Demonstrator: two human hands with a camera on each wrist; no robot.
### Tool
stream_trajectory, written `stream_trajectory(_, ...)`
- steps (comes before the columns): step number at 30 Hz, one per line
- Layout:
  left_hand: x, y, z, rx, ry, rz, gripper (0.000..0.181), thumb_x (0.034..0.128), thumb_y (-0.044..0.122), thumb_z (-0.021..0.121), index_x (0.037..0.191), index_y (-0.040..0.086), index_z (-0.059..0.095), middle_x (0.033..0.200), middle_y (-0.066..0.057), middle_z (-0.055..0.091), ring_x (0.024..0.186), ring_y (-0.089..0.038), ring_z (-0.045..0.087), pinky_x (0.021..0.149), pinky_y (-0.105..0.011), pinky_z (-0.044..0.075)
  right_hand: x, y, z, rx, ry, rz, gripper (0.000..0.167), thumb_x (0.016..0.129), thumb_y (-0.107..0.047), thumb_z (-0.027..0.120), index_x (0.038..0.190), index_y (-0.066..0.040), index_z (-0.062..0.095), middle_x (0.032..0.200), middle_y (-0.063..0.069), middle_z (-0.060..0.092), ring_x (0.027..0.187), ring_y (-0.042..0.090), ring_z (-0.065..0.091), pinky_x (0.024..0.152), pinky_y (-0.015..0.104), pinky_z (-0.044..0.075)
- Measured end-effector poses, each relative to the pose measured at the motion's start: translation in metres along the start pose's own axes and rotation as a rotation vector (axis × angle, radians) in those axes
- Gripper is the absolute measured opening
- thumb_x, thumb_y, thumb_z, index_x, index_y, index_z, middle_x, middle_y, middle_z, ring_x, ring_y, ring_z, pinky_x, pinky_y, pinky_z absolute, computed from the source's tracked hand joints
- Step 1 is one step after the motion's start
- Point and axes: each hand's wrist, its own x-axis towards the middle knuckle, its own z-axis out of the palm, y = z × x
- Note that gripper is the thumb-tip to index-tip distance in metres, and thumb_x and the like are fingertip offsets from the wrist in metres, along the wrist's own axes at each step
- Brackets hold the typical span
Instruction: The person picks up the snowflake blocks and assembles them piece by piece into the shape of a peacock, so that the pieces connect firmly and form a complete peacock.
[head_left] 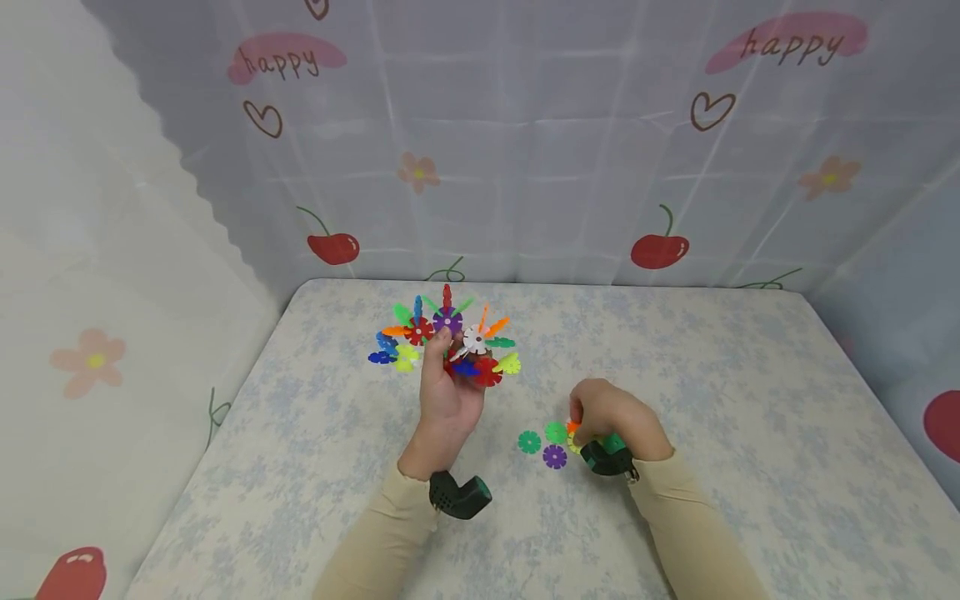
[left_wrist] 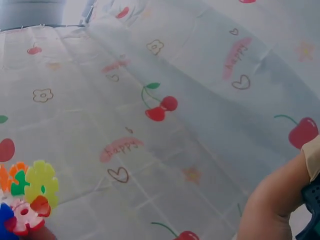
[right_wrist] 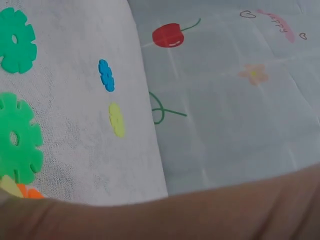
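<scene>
My left hand (head_left: 453, 396) holds up a cluster of joined, many-coloured notched plastic flower discs (head_left: 447, 321), its thumb against a purple one. Part of this cluster (left_wrist: 30, 200) also shows at the lower left of the left wrist view. Low over the table, my right hand (head_left: 618, 417) points its bent fingers down at an orange disc (head_left: 572, 427) and a yellow disc (head_left: 573, 443). Whether the fingertips pinch one is hidden. Left of them lie a light green disc (head_left: 556, 432), a darker green disc (head_left: 529, 442) and a purple disc (head_left: 555, 457).
Another green disc (head_left: 614, 442) lies partly under my right wrist. In the right wrist view a blue disc (right_wrist: 106, 75) and a yellow-green disc (right_wrist: 116, 120) appear farther back. The table (head_left: 712, 350) has a pale patterned cover. A printed curtain (head_left: 525, 150) hangs behind it.
</scene>
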Motion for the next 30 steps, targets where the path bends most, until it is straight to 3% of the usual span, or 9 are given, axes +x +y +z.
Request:
stream_trajectory(4, -0.001, 0.004, 0.003, 0.013, 0.112, -0.061, 0.021, 0.1040, 0.041, 0.045, 0.093, 0.023, 0.047, 0.090, 0.007, 0.055, 0.080, -0.008, 0.055, 0.064, -0.019, 0.043, 0.001, 0.002, 0.000, -0.004, 0.006, 0.019, 0.025, 0.076, -0.008, 0.085, 0.074, -0.008, 0.060, 0.071, 0.002, 0.053, 0.062, 0.017, 0.049, 0.057, 0.030, 0.041)
stream_trajectory(8, -0.002, 0.006, 0.005, 0.061, 0.164, -0.117, 0.023, 0.1037, 0.047, 0.046, 0.097, 0.025, 0.046, 0.093, 0.006, 0.054, 0.079, -0.009, 0.048, 0.051, -0.017, 0.035, 0.004, 0.007, -0.002, 0.013, -0.015, -0.009, 0.030, 0.079, -0.012, 0.083, 0.065, -0.012, 0.056, 0.063, -0.001, 0.046, 0.057, 0.014, 0.041, 0.055, 0.028, 0.037)
stream_trajectory(13, -0.002, 0.008, 0.007, 0.066, 0.140, -0.155, 0.021, 0.1035, 0.043, 0.048, 0.096, 0.024, 0.050, 0.089, 0.007, 0.055, 0.075, -0.009, 0.049, 0.047, -0.015, 0.040, 0.008, 0.017, -0.008, 0.082, -0.107, -0.149, 0.041, 0.089, -0.013, 0.075, 0.057, -0.016, 0.049, 0.054, -0.005, 0.039, 0.051, 0.011, 0.029, 0.053, 0.026, 0.030)
stream_trajectory(19, -0.002, 0.009, 0.007, 0.046, 0.126, -0.183, 0.019, 0.1041, 0.041, 0.048, 0.100, 0.023, 0.051, 0.087, 0.007, 0.055, 0.070, -0.007, 0.050, 0.050, -0.015, 0.043, 0.014, 0.026, -0.010, 0.163, -0.186, -0.255, 0.035, 0.095, -0.015, 0.067, 0.063, -0.013, 0.054, 0.058, -0.004, 0.046, 0.051, 0.010, 0.034, 0.054, 0.025, 0.034)
stream_trajectory(24, -0.001, 0.010, 0.007, 0.044, 0.135, -0.179, 0.019, 0.1045, 0.041, 0.048, 0.101, 0.023, 0.051, 0.088, 0.007, 0.056, 0.070, -0.007, 0.052, 0.050, -0.015, 0.047, 0.012, 0.029, -0.014, 0.225, -0.085, -0.289, 0.019, 0.093, -0.015, 0.072, 0.075, -0.009, 0.067, 0.063, -0.001, 0.059, 0.052, 0.011, 0.043, 0.052, 0.027, 0.040)
stream_trajectory(30, -0.001, 0.010, 0.007, 0.032, 0.123, -0.182, 0.019, 0.1048, 0.041, 0.048, 0.102, 0.023, 0.053, 0.086, 0.007, 0.057, 0.068, -0.007, 0.055, 0.052, -0.015, 0.050, -0.002, 0.017, -0.027, 0.370, 0.239, -0.396, 0.011, 0.099, -0.010, 0.063, 0.090, -0.004, 0.064, 0.061, 0.000, 0.053, 0.053, 0.012, 0.047, 0.052, 0.026, 0.042)
